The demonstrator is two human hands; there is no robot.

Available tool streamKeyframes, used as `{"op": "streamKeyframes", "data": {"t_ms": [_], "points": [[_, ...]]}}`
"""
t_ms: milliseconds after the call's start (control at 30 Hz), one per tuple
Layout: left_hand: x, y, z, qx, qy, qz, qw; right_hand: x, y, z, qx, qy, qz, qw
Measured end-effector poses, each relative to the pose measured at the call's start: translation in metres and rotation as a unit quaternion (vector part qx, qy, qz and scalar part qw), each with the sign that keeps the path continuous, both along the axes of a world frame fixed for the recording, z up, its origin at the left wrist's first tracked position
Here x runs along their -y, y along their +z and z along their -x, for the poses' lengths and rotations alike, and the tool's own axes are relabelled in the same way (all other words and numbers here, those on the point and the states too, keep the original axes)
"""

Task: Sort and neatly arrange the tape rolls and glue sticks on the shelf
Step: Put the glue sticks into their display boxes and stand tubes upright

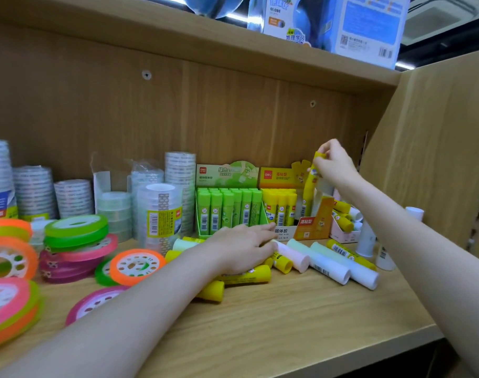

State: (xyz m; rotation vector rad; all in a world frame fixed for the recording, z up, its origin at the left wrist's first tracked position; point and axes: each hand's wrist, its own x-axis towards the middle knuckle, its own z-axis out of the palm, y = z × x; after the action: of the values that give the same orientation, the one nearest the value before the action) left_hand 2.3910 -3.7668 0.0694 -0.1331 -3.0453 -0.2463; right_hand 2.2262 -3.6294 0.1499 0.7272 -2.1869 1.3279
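Fingers of the right hand pinch a smooth yellow glue stick; left hand lies flat.

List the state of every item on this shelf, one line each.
right hand: pinches a yellow glue stick's cap
held yellow glue stick: upright, above the yellow display box
yellow display box: open, partly filled
green display box: open, full, sticks upright
left hand: resting on loose sticks
loose glue sticks: lying flat on the shelf
clear tape rolls: stacked upright
coloured tape rolls: piled untidily

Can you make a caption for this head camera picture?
Right hand lowers a yellow glue stick into its display box.
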Motion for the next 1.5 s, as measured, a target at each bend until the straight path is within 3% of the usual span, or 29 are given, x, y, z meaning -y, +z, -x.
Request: {"op": "streamKeyframes", "data": {"t_ms": [67, 200, 367, 533, 700, 900, 1500], "points": [[0.0, 0.0, 0.0, -0.001, 0.0, 0.0, 1.0, -0.004, 0.007, -0.004, 0.02, 0.042, 0.029, 0.998], [0.0, -0.001, 0.0, -0.003, 0.0, -0.001, 1.0, -0.012, 0.011, -0.01, 0.013, 0.029, -0.237, 0.971], [0.0, 0.0, -0.001, -0.003, 0.0, 0.001, 1.0, -0.003, 0.007, -0.013, 0.017, 0.006, -0.403, 0.915], [0.0, 0.0, -0.001, -0.003, -0.002, 0.003, 1.0, 0.005, 0.008, -0.01, 0.025, 0.027, -0.399, 0.916], [0.001, 0.0, 0.0, -0.004, -0.004, 0.005, 1.0, 0.006, -0.002, 0.006, -0.024, -0.036, -0.415, 0.909], [0.002, -0.002, 0.0, -0.006, -0.007, 0.003, 1.0, 0.001, -0.009, 0.007, -0.105, -0.047, -0.426, 0.897], [0.001, -0.003, 0.0, -0.004, -0.003, 0.005, 1.0, 0.007, -0.014, 0.011, -0.104, -0.046, -0.325, 0.939]]}}
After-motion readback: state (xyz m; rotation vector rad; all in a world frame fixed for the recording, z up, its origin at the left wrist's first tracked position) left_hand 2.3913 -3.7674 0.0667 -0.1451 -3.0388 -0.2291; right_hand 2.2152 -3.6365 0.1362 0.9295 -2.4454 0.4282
